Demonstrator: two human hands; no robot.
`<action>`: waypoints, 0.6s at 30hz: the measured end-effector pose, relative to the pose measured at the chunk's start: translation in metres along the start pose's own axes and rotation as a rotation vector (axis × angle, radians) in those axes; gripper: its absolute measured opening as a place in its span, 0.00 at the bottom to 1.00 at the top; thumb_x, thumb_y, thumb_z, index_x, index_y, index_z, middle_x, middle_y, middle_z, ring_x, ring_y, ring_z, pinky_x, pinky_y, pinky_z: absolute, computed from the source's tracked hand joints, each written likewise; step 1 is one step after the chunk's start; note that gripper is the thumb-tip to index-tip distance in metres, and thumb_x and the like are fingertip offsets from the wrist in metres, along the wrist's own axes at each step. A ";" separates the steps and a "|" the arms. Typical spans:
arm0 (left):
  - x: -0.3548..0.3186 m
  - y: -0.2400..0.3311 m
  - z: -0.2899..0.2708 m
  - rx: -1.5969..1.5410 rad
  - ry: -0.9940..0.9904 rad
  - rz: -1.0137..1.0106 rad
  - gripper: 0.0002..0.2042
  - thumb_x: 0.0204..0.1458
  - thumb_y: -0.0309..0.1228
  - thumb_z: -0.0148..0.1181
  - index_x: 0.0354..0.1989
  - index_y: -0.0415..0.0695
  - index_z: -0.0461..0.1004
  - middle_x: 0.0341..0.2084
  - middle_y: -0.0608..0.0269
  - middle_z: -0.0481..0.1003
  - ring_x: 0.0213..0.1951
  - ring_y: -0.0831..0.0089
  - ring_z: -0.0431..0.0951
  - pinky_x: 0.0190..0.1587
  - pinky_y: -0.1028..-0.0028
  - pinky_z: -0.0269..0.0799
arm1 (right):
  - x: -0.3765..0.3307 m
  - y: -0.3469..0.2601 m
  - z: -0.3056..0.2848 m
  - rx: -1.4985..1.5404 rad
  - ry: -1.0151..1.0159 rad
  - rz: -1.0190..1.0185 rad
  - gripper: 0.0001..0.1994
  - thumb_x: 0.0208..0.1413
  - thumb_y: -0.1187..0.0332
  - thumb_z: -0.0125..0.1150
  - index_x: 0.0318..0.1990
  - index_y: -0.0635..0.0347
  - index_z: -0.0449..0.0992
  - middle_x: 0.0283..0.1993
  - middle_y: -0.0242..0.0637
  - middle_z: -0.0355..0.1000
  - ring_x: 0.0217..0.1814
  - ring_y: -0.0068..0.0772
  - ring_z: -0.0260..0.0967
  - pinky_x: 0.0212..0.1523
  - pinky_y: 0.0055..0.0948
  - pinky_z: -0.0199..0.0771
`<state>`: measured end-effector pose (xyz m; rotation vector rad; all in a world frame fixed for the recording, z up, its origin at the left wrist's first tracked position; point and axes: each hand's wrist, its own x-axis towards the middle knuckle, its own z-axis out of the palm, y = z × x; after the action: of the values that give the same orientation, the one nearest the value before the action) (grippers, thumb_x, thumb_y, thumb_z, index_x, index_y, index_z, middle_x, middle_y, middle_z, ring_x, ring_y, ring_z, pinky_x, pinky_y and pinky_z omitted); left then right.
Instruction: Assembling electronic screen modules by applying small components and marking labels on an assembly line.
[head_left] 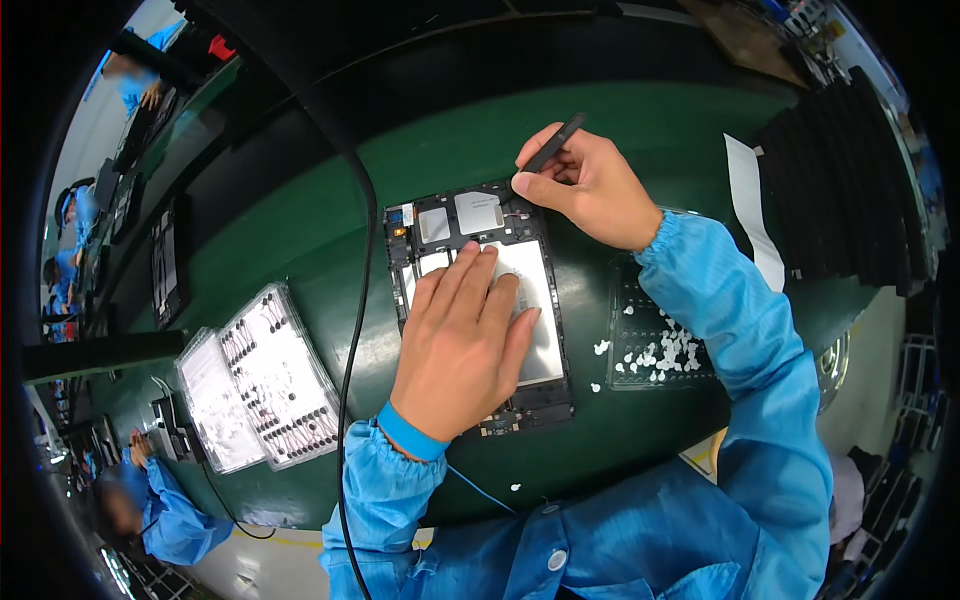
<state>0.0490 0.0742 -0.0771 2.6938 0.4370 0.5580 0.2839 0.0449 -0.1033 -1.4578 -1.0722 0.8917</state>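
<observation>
An opened tablet (545,300) lies on the green bench in front of me, its silver plates, black frame and small boards exposed. My left hand (455,345) rests on its silver middle with the fingers stretched out, covering part of it. A blue band circles that wrist. Over the tablet's far right corner, my right hand (590,185) pinches a slim black tweezers-like tool (553,143) the way one holds a pen. Its upper end points up and to the right. The working tip, close to the tablet's top edge, is hard to make out.
Clear trays (285,370) of small wired parts lie left. A black cable (362,290) crosses beside the tablet. At right, a clear tray (630,375) holds white bits, some loose on the bench. Beyond are a white paper strip (750,205) and stacked black trays (840,190). Co-workers sit left.
</observation>
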 end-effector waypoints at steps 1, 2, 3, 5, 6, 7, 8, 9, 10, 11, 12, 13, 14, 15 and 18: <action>0.001 0.000 0.000 0.001 -0.002 0.001 0.15 0.56 0.33 0.64 0.45 0.34 0.77 0.52 0.41 0.74 0.59 0.48 0.72 0.58 0.56 0.65 | 0.000 0.001 0.000 -0.008 -0.004 -0.010 0.10 0.56 0.70 0.70 0.41 0.63 0.76 0.33 0.31 0.74 0.36 0.20 0.71 0.38 0.23 0.74; 0.001 0.001 0.000 0.007 0.002 -0.002 0.15 0.55 0.32 0.65 0.46 0.34 0.77 0.52 0.42 0.75 0.59 0.47 0.73 0.58 0.56 0.66 | 0.001 0.001 0.000 -0.015 -0.009 -0.019 0.10 0.56 0.70 0.70 0.41 0.63 0.76 0.33 0.31 0.75 0.36 0.20 0.72 0.38 0.23 0.74; 0.002 0.001 0.000 0.014 0.006 -0.005 0.16 0.53 0.31 0.67 0.47 0.35 0.77 0.53 0.43 0.76 0.59 0.47 0.74 0.58 0.56 0.67 | 0.000 0.002 -0.001 -0.013 -0.007 -0.019 0.10 0.56 0.70 0.70 0.41 0.63 0.76 0.33 0.31 0.75 0.36 0.20 0.72 0.38 0.23 0.74; 0.003 0.002 0.001 0.018 0.002 -0.009 0.16 0.53 0.32 0.67 0.47 0.35 0.77 0.53 0.43 0.76 0.59 0.47 0.74 0.58 0.56 0.67 | 0.001 0.002 -0.001 -0.023 -0.008 -0.022 0.10 0.56 0.70 0.70 0.41 0.63 0.76 0.33 0.32 0.75 0.36 0.21 0.72 0.39 0.24 0.75; 0.004 0.002 0.001 0.020 0.000 -0.012 0.16 0.53 0.32 0.67 0.47 0.35 0.77 0.53 0.43 0.76 0.59 0.47 0.74 0.58 0.56 0.67 | 0.002 0.003 -0.001 -0.019 -0.009 -0.021 0.10 0.56 0.70 0.70 0.41 0.63 0.76 0.33 0.32 0.75 0.36 0.21 0.72 0.39 0.24 0.75; 0.004 0.002 0.001 0.019 0.001 -0.010 0.16 0.53 0.32 0.67 0.47 0.35 0.77 0.53 0.43 0.76 0.59 0.47 0.74 0.58 0.56 0.67 | 0.001 0.002 -0.001 -0.030 -0.008 -0.022 0.10 0.56 0.70 0.70 0.41 0.64 0.77 0.33 0.33 0.75 0.36 0.21 0.72 0.39 0.24 0.75; 0.004 0.001 0.002 0.022 0.000 -0.006 0.16 0.53 0.32 0.67 0.47 0.34 0.77 0.53 0.43 0.76 0.59 0.47 0.74 0.58 0.56 0.67 | 0.001 0.002 -0.001 -0.041 -0.007 -0.024 0.10 0.56 0.70 0.70 0.41 0.64 0.77 0.33 0.33 0.75 0.36 0.21 0.73 0.39 0.24 0.75; 0.004 0.001 0.002 0.026 -0.001 -0.002 0.16 0.54 0.32 0.67 0.47 0.34 0.77 0.53 0.43 0.76 0.59 0.47 0.74 0.58 0.55 0.67 | 0.001 0.002 -0.001 -0.043 -0.006 -0.024 0.10 0.56 0.70 0.70 0.41 0.64 0.77 0.33 0.33 0.75 0.36 0.21 0.73 0.39 0.24 0.75; 0.005 0.001 0.002 0.026 -0.002 -0.002 0.16 0.54 0.32 0.67 0.47 0.34 0.77 0.53 0.43 0.76 0.59 0.47 0.74 0.58 0.55 0.67 | 0.002 0.003 -0.001 -0.046 -0.002 -0.031 0.10 0.56 0.70 0.70 0.41 0.64 0.77 0.33 0.33 0.75 0.36 0.21 0.73 0.39 0.24 0.75; 0.006 0.001 0.002 0.030 -0.002 -0.004 0.17 0.54 0.33 0.66 0.47 0.34 0.77 0.53 0.43 0.76 0.59 0.47 0.74 0.59 0.55 0.66 | 0.002 0.004 -0.001 -0.049 0.001 -0.038 0.10 0.56 0.70 0.70 0.41 0.64 0.77 0.33 0.33 0.75 0.36 0.21 0.73 0.39 0.24 0.75; 0.007 0.001 0.002 0.034 -0.001 -0.005 0.17 0.54 0.33 0.66 0.47 0.34 0.77 0.53 0.42 0.76 0.60 0.47 0.73 0.59 0.55 0.66 | 0.003 0.004 -0.002 -0.049 0.001 -0.038 0.10 0.56 0.70 0.70 0.41 0.64 0.77 0.33 0.33 0.75 0.36 0.21 0.73 0.39 0.24 0.75; 0.008 0.001 0.002 0.035 -0.001 -0.006 0.17 0.54 0.33 0.66 0.47 0.34 0.77 0.53 0.42 0.76 0.60 0.47 0.73 0.59 0.55 0.66 | 0.003 0.004 -0.002 -0.049 0.001 -0.036 0.10 0.56 0.70 0.70 0.41 0.64 0.77 0.32 0.33 0.75 0.36 0.21 0.73 0.39 0.25 0.75; 0.009 0.000 0.003 0.034 -0.004 -0.004 0.17 0.54 0.33 0.66 0.47 0.34 0.77 0.53 0.42 0.76 0.60 0.47 0.73 0.59 0.55 0.66 | 0.004 0.004 -0.002 -0.050 0.001 -0.035 0.11 0.56 0.70 0.70 0.41 0.64 0.77 0.32 0.33 0.75 0.35 0.21 0.73 0.39 0.25 0.75; 0.009 0.000 0.003 0.034 -0.007 -0.002 0.17 0.54 0.33 0.66 0.47 0.34 0.77 0.53 0.42 0.76 0.60 0.47 0.73 0.59 0.55 0.66 | 0.004 0.004 -0.002 -0.049 0.001 -0.035 0.11 0.56 0.70 0.70 0.41 0.64 0.77 0.32 0.33 0.75 0.35 0.21 0.73 0.39 0.25 0.75; 0.011 0.000 0.003 0.041 -0.012 0.005 0.17 0.54 0.34 0.66 0.47 0.34 0.77 0.52 0.41 0.76 0.60 0.47 0.73 0.59 0.55 0.66 | 0.004 0.004 -0.002 -0.066 -0.006 -0.027 0.11 0.56 0.70 0.70 0.41 0.64 0.77 0.33 0.33 0.75 0.35 0.21 0.72 0.39 0.25 0.75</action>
<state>0.0599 0.0774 -0.0762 2.7368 0.4438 0.5390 0.2879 0.0484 -0.1072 -1.4925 -1.1325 0.8497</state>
